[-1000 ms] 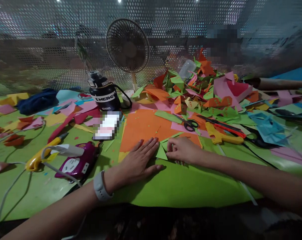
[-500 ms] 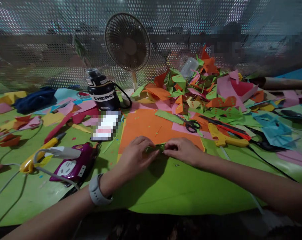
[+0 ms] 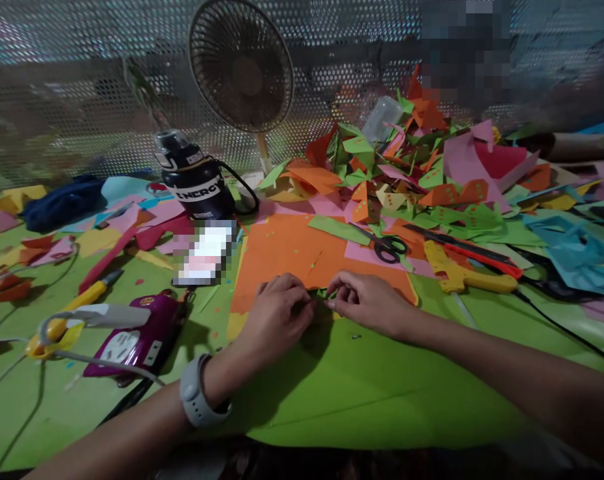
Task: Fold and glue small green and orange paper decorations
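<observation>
Both hands meet over the front edge of an orange paper sheet (image 3: 282, 250). Thumb and fingers of my left hand (image 3: 279, 313) are pinched together, with a pale watch at the wrist. Opposite it, my right hand (image 3: 365, 303) is also closed, fingertips a short way from the left ones. Between them shows a small green piece of paper (image 3: 321, 293), held at both ends and mostly covered by the fingers. Black-handled scissors (image 3: 389, 248) lie beyond my right hand, across green and pink paper. A tiny dark scrap (image 3: 356, 337) rests on the green table cover below.
A yellow glue gun (image 3: 465, 273) and a red-and-black cutter (image 3: 472, 252) lie right. To the left are a phone (image 3: 207, 253), a purple power strip (image 3: 137, 340) with cords, and a black bottle (image 3: 197, 180). Behind stand a fan (image 3: 245, 73) and a heap of cut paper (image 3: 382, 160).
My left fingers have curled in closer around the small green paper. The right hand keeps nearly the same pose. The view has shifted slightly.
</observation>
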Demonstrator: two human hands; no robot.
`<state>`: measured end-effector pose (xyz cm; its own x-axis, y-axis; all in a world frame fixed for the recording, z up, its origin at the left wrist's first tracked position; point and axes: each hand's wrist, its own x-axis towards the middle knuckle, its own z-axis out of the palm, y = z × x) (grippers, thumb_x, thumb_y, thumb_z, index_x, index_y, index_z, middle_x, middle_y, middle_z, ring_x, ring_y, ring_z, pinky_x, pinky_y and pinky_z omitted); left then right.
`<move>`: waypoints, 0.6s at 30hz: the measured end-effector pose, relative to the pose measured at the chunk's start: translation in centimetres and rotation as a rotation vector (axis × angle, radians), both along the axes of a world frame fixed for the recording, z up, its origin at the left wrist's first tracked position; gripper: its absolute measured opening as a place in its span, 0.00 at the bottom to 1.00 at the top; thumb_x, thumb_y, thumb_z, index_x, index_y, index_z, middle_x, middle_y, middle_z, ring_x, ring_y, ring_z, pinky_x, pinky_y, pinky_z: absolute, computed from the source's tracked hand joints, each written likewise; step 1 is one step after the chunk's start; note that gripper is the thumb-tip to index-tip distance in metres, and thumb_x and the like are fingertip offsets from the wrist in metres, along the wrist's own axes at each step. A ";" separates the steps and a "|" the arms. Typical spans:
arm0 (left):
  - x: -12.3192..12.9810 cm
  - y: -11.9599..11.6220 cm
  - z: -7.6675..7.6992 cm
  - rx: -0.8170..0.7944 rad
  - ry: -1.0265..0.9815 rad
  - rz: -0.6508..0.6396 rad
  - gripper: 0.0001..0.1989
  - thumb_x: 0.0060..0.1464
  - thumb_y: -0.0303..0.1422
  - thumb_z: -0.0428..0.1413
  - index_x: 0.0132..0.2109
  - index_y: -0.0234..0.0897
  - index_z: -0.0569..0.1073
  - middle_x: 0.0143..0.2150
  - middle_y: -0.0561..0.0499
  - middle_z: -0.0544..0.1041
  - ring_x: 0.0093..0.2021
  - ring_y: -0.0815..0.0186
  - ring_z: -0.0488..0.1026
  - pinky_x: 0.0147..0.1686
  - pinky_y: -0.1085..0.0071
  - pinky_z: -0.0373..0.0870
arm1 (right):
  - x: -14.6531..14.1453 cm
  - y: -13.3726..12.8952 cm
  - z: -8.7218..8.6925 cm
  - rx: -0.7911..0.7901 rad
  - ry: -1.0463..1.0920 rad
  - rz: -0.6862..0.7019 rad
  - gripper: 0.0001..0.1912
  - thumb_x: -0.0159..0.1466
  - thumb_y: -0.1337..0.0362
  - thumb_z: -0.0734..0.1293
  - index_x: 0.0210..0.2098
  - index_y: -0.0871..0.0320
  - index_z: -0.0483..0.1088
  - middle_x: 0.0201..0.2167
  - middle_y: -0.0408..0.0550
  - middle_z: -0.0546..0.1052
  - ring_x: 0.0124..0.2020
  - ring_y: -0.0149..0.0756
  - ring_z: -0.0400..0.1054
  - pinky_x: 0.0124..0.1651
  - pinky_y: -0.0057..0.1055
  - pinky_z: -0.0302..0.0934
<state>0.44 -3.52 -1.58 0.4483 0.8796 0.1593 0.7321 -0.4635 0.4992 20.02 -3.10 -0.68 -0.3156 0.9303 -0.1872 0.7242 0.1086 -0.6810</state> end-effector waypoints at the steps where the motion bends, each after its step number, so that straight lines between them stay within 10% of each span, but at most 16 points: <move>1: 0.0 0.0 0.1 0.005 0.008 0.007 0.06 0.54 0.29 0.54 0.29 0.38 0.72 0.35 0.49 0.74 0.38 0.60 0.70 0.39 0.61 0.62 | 0.0 0.0 0.0 -0.002 0.002 0.003 0.09 0.60 0.62 0.67 0.40 0.57 0.71 0.26 0.41 0.75 0.27 0.30 0.67 0.29 0.26 0.53; 18: -0.4 -0.1 -0.2 0.318 0.183 -0.075 0.09 0.60 0.28 0.48 0.38 0.40 0.73 0.34 0.50 0.78 0.35 0.61 0.72 0.39 0.60 0.64 | 0.3 -0.5 -0.8 0.231 -0.004 0.213 0.08 0.59 0.68 0.68 0.38 0.55 0.76 0.30 0.42 0.77 0.29 0.30 0.67 0.32 0.27 0.54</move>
<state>0.05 -3.60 -1.80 0.5563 0.7625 0.3305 0.7536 -0.6304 0.1859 20.30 -3.64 -1.44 -0.5080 0.8611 0.0199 0.6709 0.4101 -0.6178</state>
